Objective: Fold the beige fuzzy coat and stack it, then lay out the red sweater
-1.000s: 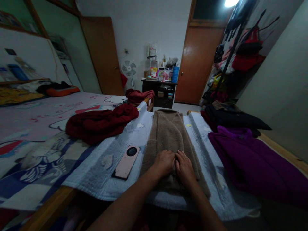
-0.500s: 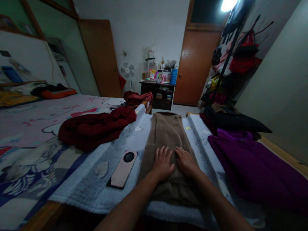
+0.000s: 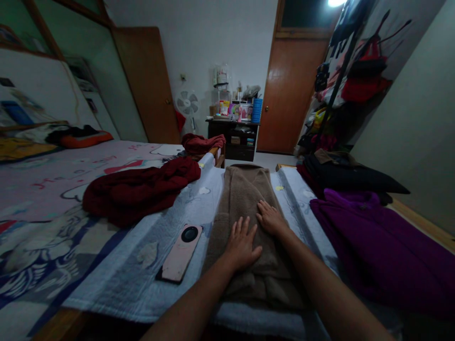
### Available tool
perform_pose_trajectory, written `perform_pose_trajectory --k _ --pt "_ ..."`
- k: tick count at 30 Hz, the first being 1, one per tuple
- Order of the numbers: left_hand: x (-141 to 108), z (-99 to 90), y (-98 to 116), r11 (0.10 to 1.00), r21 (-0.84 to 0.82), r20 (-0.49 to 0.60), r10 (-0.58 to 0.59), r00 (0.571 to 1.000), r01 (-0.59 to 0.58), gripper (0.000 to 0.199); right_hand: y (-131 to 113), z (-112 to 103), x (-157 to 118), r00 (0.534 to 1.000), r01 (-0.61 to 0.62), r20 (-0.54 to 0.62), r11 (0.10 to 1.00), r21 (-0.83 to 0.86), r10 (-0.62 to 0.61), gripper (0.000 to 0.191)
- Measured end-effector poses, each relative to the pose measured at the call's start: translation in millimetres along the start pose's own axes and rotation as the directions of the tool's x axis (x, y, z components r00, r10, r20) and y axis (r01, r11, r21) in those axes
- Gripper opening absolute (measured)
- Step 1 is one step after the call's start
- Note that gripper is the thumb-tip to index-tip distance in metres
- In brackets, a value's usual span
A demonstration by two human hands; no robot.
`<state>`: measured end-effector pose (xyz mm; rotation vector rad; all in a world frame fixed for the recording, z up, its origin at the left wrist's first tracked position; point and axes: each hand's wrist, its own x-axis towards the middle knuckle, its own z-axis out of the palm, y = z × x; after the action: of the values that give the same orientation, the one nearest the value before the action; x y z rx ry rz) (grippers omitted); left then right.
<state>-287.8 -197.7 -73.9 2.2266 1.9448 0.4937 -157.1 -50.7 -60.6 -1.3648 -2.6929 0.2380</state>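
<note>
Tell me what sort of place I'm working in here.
Most likely a bedroom in a home: printed bedding spreads across the left side, bags hang at the right, and a standing fan is in the background.

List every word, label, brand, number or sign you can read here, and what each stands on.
"Me", apparently: red lettering on the pink sheet.
Other red letters there: too blurred.
Packets on the cabinet: too small.
Phone: none legible.
</note>
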Motion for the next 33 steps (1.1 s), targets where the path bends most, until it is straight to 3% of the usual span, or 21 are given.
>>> perform_pose_trajectory --k 5,11,33 --pt "-1 -3.2 1 1.0 -0.019 0.007 0.002 1.0 -0.002 0.073 -2 2 13 0.999 -0.044 -0.007 0.999 -0.005 0.044 0.057" --pt "0 -4.3 1 1.0 -0.012 0.011 -0.013 1.0 0.013 0.074 -7 5 4 0.999 -0.035 -0.04 0.999 -0.016 0.034 0.056" --pt "1 1.4 -2 1.0 -0.03 0.003 -0.008 1.0 0.008 0.067 -11 15 -107 0.994 0.039 -0.105 0.999 -0.003 -0.039 0.052"
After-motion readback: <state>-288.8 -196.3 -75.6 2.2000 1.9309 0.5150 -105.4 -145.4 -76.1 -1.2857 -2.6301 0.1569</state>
